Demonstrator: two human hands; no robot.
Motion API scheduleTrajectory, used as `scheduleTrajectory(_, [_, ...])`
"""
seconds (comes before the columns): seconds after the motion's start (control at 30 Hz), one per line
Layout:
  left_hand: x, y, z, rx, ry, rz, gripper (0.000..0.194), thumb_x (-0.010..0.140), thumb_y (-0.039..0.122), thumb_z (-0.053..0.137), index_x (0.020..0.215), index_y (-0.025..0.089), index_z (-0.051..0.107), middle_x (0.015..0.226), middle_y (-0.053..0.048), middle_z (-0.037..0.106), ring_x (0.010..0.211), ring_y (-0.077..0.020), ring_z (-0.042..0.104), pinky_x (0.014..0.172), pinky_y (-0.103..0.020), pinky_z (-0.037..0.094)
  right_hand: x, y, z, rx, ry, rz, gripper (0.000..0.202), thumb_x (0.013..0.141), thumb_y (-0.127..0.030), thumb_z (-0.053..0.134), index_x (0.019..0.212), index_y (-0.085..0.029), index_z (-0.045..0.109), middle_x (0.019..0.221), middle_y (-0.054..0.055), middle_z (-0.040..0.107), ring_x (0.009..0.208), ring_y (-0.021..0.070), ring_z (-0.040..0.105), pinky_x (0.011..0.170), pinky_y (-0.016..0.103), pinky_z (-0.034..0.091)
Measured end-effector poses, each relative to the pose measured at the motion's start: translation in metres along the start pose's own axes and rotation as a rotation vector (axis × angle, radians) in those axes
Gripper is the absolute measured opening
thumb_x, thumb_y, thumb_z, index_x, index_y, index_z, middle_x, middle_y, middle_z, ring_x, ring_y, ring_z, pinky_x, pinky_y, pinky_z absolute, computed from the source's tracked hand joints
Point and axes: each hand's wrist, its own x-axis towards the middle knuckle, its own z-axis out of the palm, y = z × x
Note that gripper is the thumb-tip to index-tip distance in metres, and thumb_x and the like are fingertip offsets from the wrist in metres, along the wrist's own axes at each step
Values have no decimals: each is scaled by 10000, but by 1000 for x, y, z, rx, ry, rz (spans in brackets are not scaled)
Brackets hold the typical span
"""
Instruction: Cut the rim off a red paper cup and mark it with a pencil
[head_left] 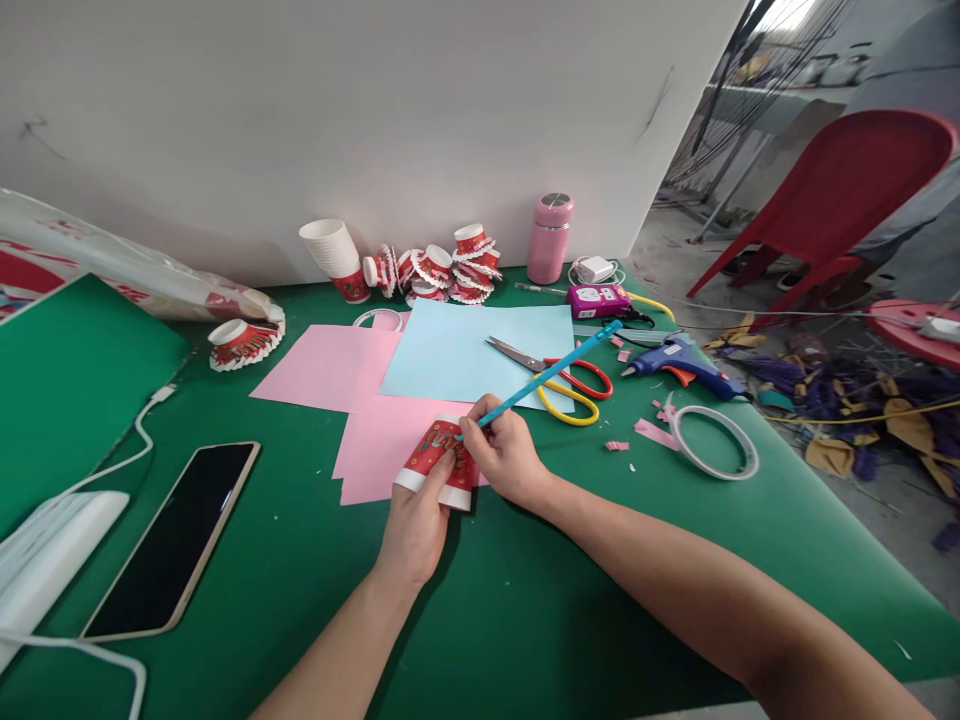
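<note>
My left hand (418,530) is closed around a red paper cup (429,452) with white bands at its ends, its thumb lying across the printed side. The cup is tilted over the table's near middle. Pinched in my right hand (511,458) is a light blue pencil (556,363), slanting up to the right. Its lower end meets the cup's side, though my fingers partly hide the tip. Just beyond my right hand, scissors (525,358) with one red and one yellow handle lie spread on a light blue sheet (442,345). Pink sheets (319,368) lie beneath and beside it.
Stacked cups (330,247), fringed cut cups (472,265) and a pink bottle (550,240) stand along the wall. To the right lie a glue gun (679,362), a tape roll (752,455) and a purple box (598,302). A phone (176,540) lies left.
</note>
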Motion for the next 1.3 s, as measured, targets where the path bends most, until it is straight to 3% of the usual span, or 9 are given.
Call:
scheduleTrajectory(0.93, [1,-1,-2,5,1,3,260,696,238,677,953,209,653,1056,-45,679,1082,-236,574,975,-370,394,0,2,0,21,-3,39,172,788,-275,433,637,-207,387,444,-83,327,395,71,308,401,199,253])
scheduleTrajectory(1.17, [3,7,0,-60,32,-43,238,679,203,680,915,180,659,985,-58,695,1028,-243,602,944,-390,436,6,12,1,347,188,111,235,838,-427,451,786,-199,465,514,-70,369,443,84,371,443,212,335])
scheduleTrajectory(1.3, [5,12,-1,-161,24,-131,185,721,176,626,898,149,673,960,-71,703,973,-216,623,914,-344,466,5,10,0,308,216,82,238,871,-416,424,928,-205,517,728,11,560,677,131,544,646,267,455])
